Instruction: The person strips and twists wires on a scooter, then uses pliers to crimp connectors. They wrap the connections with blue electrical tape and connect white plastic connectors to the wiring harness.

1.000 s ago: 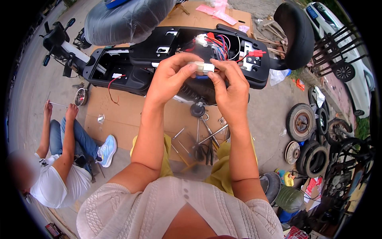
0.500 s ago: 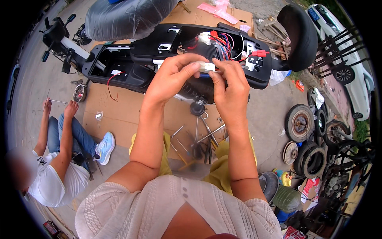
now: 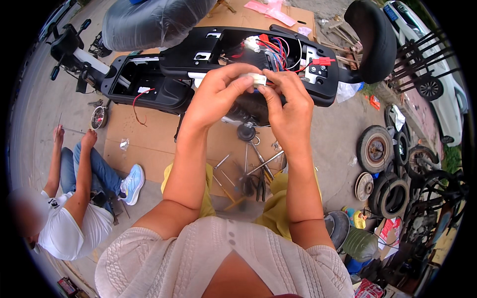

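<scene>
A small white plastic wire connector (image 3: 258,79) is pinched between my two hands, above the near side of an electric scooter's black body (image 3: 186,57). My left hand (image 3: 223,87) grips its left end between thumb and fingers. With thumb and forefinger my right hand (image 3: 288,94) holds the right end. Whether the connector's halves are fully joined I cannot tell. Behind my hands, coloured wires (image 3: 278,52) and another white connector (image 3: 252,43) fill an open compartment. A red connector (image 3: 322,61) rests on the metal plate at the right. A loose red wire (image 3: 136,107) hangs from the left compartment.
A plastic-wrapped seat (image 3: 149,25) stands at the far left. Wrenches and pliers (image 3: 261,184) lie on cardboard (image 3: 149,154) below my hands. At left, a seated co-worker (image 3: 79,203) holds a thin rod. Old tyres (image 3: 375,149) and a white car (image 3: 442,104) are at right.
Both hands stay on the connector, which has shifted slightly up. The view has moved a little. The co-worker still holds the rod.
</scene>
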Action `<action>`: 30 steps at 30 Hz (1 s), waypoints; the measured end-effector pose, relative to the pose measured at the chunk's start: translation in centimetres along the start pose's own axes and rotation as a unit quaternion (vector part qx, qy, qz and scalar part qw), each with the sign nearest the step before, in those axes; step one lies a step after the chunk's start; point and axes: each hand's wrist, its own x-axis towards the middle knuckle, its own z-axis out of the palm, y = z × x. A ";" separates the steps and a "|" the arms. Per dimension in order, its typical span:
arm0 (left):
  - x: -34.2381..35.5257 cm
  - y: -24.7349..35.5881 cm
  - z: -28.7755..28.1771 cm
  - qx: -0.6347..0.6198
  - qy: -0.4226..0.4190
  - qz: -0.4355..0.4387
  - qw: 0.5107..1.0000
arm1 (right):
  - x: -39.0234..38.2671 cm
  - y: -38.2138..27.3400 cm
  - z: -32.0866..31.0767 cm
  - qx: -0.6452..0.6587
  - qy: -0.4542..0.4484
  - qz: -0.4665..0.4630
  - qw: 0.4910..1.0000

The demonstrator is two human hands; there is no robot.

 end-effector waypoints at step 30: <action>-0.4 -0.3 -0.6 0.009 -0.137 -0.056 0.989 | 0.6 2.5 -1.2 0.144 -0.119 0.021 0.982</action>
